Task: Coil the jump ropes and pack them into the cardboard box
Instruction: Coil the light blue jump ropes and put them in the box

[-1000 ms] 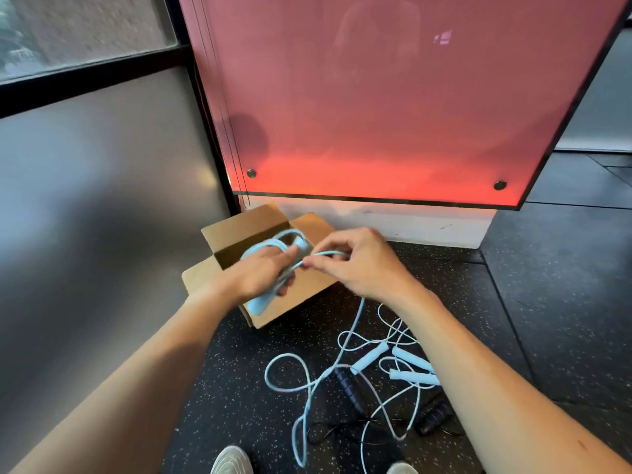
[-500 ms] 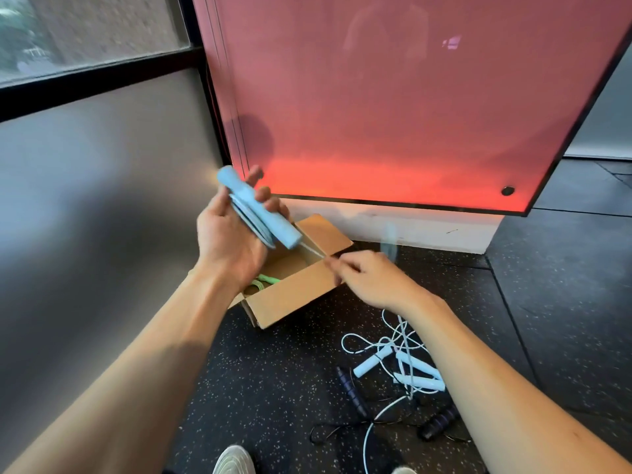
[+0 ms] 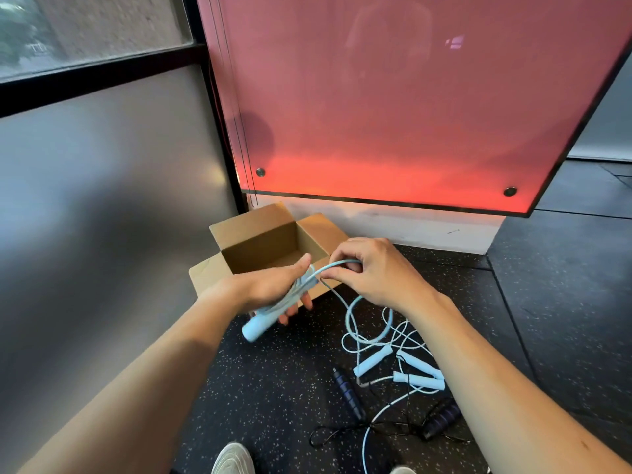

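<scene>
The left hand holds a light-blue jump rope by one handle. Several turns of cord are already gathered along the handle and across the palm. The handle sticks out below the heel of the hand and slants down toward the floor. That leaves the hand's upper edge free to take the next turn. The fingers are curled under the bundle and the thumb lies straight along the top, clamping the turns so they cannot spring apart.

The right hand is almost touching the left. Its thumb and forefinger pinch the cord, and its other fingers are bent over a raised loop, apparently feeding that loop onto the bundle. Both forearms reach forward and converge just in front of the open cardboard box. This looks deliberate: a finished coil can be dropped straight in.

From the right hand, the uncoiled cord trails down to a tangle of other ropes on the floor near the right forearm. The tangle has pale blue handles, with two dark handles nearer the person's feet. The coil looks roughly half wound. The part of the box interior in view shows bare cardboard, and the hands hide the rest.
</scene>
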`<state>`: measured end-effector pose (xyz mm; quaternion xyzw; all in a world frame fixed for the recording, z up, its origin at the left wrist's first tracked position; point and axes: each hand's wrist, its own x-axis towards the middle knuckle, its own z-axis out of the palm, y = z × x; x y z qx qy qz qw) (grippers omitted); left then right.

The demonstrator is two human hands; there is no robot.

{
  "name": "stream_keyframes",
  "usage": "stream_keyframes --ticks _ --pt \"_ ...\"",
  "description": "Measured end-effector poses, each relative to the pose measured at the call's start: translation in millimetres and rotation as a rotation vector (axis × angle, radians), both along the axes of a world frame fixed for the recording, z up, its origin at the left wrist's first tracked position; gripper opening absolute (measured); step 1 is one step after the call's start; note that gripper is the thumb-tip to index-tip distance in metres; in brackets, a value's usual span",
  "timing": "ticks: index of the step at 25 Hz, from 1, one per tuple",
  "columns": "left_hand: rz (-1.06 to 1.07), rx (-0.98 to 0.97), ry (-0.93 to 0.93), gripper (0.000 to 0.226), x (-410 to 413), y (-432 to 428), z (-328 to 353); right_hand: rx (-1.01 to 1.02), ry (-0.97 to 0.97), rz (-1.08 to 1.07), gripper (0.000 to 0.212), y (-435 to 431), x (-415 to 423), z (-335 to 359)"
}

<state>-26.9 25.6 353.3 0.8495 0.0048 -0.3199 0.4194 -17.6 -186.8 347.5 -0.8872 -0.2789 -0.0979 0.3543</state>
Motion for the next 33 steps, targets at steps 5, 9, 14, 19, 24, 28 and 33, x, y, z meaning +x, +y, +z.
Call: stream_keyframes --ticks 5,9,14,19,24,28,33 --pt "-0.087 -0.59 0.333 0.073 -14.8 -5.9 25.8 0.109 -0.09 -0.135 0.015 -13.5 13.9 -8.0" --pt "-0.029 -1.079 0.41 0.074 -11.6 3.3 39.5 0.126 -0.208 -0.197 0.016 -15.6 18.1 -6.5" --pt "-0.033 -1.536 0.383 0.073 -2.0 8.3 38.4 0.062 -0.185 -0.136 0.014 -8.1 22.5 -17.9" --pt "0.277 -1.8 0.162 0.059 1.1 -5.7 35.3 -0.025 0.006 -0.109 0.014 3.0 18.4 -16.5" --pt "0.663 -1.623 -0.369 0.045 5.9 -13.8 40.3 0.019 0.212 -0.048 0.017 8.2 7.6 -11.4" --pt "0.78 -1.056 -0.802 0.031 10.8 -13.9 33.2 0.103 0.457 0.048 0.016 17.7 -1.3 -0.1" --pt "0.253 0.09 -1.106 0.035 4.6 -7.6 14.6 0.178 0.502 0.007 0.024 13.8 2.1 -1.1"
